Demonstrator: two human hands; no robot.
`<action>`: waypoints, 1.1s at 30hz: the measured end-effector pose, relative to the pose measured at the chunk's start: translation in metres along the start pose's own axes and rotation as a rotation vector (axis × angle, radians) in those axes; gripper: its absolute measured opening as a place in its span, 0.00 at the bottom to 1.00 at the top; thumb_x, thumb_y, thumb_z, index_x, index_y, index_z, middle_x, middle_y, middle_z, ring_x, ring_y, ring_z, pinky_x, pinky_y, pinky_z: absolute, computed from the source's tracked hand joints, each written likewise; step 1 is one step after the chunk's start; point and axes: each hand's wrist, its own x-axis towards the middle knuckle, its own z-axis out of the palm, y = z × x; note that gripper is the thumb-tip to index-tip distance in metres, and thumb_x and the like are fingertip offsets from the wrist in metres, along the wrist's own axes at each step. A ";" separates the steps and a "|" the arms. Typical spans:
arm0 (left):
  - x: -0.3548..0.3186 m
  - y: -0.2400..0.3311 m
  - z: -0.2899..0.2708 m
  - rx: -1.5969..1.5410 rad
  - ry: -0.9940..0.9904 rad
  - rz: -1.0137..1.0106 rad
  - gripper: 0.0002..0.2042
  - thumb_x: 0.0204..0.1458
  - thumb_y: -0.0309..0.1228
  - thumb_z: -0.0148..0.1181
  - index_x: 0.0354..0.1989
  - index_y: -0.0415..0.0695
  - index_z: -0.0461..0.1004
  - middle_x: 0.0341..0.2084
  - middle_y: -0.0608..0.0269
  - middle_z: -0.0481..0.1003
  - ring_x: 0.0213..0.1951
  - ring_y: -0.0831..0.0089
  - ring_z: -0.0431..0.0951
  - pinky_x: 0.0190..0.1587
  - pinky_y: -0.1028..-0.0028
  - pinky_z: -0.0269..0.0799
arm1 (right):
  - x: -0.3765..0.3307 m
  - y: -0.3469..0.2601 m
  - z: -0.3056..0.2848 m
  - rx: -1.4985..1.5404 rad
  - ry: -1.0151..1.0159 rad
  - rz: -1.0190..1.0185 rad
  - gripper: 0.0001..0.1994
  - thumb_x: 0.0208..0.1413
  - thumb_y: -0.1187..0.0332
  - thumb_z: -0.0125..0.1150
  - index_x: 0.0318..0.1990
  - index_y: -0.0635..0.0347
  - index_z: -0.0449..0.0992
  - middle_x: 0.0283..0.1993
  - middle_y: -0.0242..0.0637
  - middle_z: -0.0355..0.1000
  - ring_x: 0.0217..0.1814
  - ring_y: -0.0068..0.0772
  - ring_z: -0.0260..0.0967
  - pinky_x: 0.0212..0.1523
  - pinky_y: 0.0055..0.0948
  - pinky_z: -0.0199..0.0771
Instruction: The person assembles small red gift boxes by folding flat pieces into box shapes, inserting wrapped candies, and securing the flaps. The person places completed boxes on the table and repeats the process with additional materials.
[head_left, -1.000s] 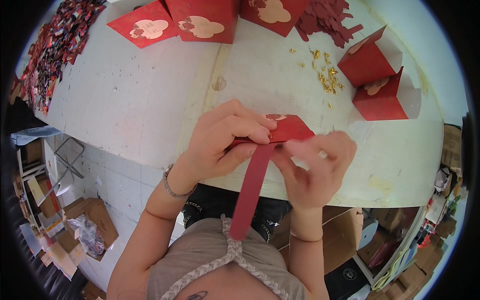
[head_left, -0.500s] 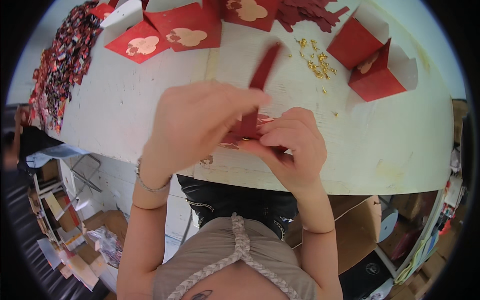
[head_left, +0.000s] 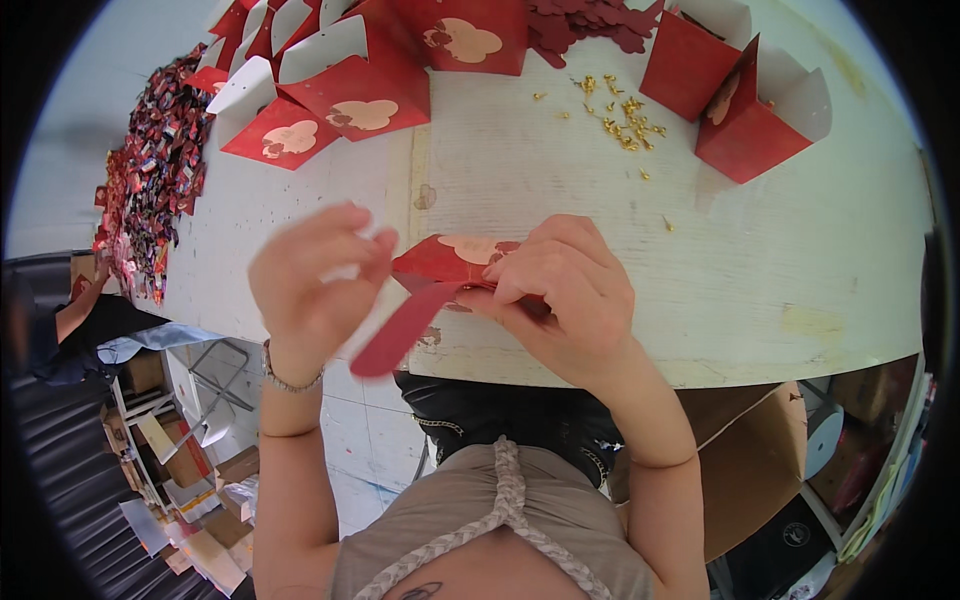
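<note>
My right hand [head_left: 570,295] is closed on a red paper box [head_left: 435,258] with a pale cloud-shaped print, just above the table's front edge. It pinches the box's near side, covering part of it. A dark red strap [head_left: 405,328] sticks out from there toward the lower left, its rounded end past the table edge. My left hand [head_left: 315,280], slightly blurred, is to the left of the box and apart from it. Its fingers are loosely curled and apart, with nothing seen in them.
Small gold fasteners [head_left: 630,125] lie scattered beyond my right hand. Behind them is a pile of dark red straps [head_left: 590,22]. Finished-looking red boxes stand at the back left [head_left: 370,85] and back right [head_left: 755,120]. Wrapped sweets [head_left: 165,150] are heaped at far left, near another person's arm [head_left: 80,305].
The strap has swung from upright down to the lower left. My left hand has let go of it and moved left. My right hand still grips the box.
</note>
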 end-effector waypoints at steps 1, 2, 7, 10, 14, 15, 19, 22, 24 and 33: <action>0.002 0.002 -0.005 -0.022 -0.070 0.062 0.13 0.33 0.17 0.71 0.24 0.45 0.73 0.28 0.64 0.74 0.30 0.67 0.76 0.35 0.70 0.78 | 0.001 0.001 0.000 0.007 0.006 0.005 0.19 0.27 0.75 0.77 0.25 0.57 0.68 0.23 0.32 0.69 0.25 0.35 0.63 0.27 0.27 0.62; 0.007 0.006 -0.009 -0.049 -0.138 0.120 0.13 0.31 0.16 0.72 0.25 0.43 0.75 0.30 0.65 0.72 0.35 0.66 0.78 0.36 0.70 0.78 | 0.000 0.001 0.001 0.011 0.005 0.010 0.19 0.27 0.75 0.77 0.25 0.57 0.68 0.23 0.32 0.69 0.24 0.35 0.62 0.26 0.27 0.62; 0.031 -0.005 0.008 0.037 -0.046 0.323 0.15 0.32 0.25 0.68 0.33 0.45 0.79 0.32 0.65 0.74 0.32 0.67 0.74 0.32 0.73 0.74 | 0.002 -0.003 0.002 0.009 -0.035 -0.038 0.17 0.30 0.74 0.75 0.25 0.57 0.68 0.27 0.32 0.71 0.26 0.34 0.65 0.29 0.29 0.64; 0.044 -0.006 0.015 -0.032 -0.155 0.147 0.14 0.34 0.23 0.64 0.35 0.42 0.79 0.34 0.63 0.74 0.30 0.67 0.74 0.31 0.74 0.72 | 0.001 0.001 0.002 0.005 -0.014 -0.075 0.19 0.29 0.74 0.77 0.24 0.56 0.67 0.24 0.31 0.70 0.25 0.34 0.65 0.29 0.30 0.64; 0.018 0.016 0.001 -0.561 -0.287 -0.509 0.12 0.45 0.12 0.55 0.37 0.34 0.78 0.30 0.57 0.78 0.30 0.73 0.78 0.37 0.78 0.75 | -0.004 0.003 0.001 0.017 -0.038 -0.091 0.10 0.36 0.74 0.67 0.25 0.59 0.69 0.30 0.34 0.72 0.32 0.31 0.70 0.34 0.29 0.67; 0.017 0.024 0.001 -0.690 -0.242 -0.691 0.08 0.47 0.13 0.55 0.36 0.33 0.77 0.29 0.54 0.79 0.32 0.73 0.79 0.38 0.77 0.75 | -0.004 0.002 0.000 0.019 -0.042 -0.086 0.10 0.37 0.74 0.66 0.25 0.59 0.69 0.29 0.33 0.72 0.33 0.31 0.70 0.35 0.29 0.67; 0.016 0.023 0.011 -0.585 -0.231 -0.579 0.02 0.49 0.19 0.58 0.31 0.34 0.75 0.27 0.55 0.79 0.33 0.70 0.80 0.40 0.74 0.76 | -0.005 0.000 0.001 0.000 -0.027 -0.083 0.09 0.38 0.74 0.65 0.25 0.58 0.69 0.28 0.31 0.71 0.36 0.30 0.72 0.36 0.28 0.68; 0.019 0.035 0.005 -0.696 -0.210 -0.712 0.03 0.49 0.21 0.61 0.30 0.34 0.74 0.27 0.55 0.79 0.33 0.72 0.80 0.39 0.75 0.76 | -0.006 0.000 0.003 0.009 -0.008 -0.069 0.08 0.38 0.74 0.64 0.24 0.57 0.69 0.27 0.30 0.71 0.37 0.30 0.72 0.36 0.28 0.68; 0.007 0.032 0.008 -0.824 -0.137 -0.755 0.04 0.48 0.16 0.60 0.33 0.33 0.74 0.30 0.55 0.79 0.31 0.76 0.78 0.37 0.79 0.75 | -0.005 -0.001 0.003 0.015 -0.007 -0.054 0.08 0.39 0.74 0.64 0.24 0.57 0.69 0.27 0.30 0.71 0.37 0.30 0.72 0.37 0.28 0.68; -0.003 0.032 0.009 -0.986 -0.109 -0.711 0.05 0.52 0.16 0.57 0.35 0.32 0.68 0.31 0.50 0.78 0.34 0.74 0.79 0.41 0.76 0.76 | -0.005 -0.004 0.002 0.027 -0.012 -0.020 0.08 0.37 0.74 0.65 0.24 0.58 0.69 0.27 0.30 0.70 0.37 0.30 0.72 0.37 0.28 0.68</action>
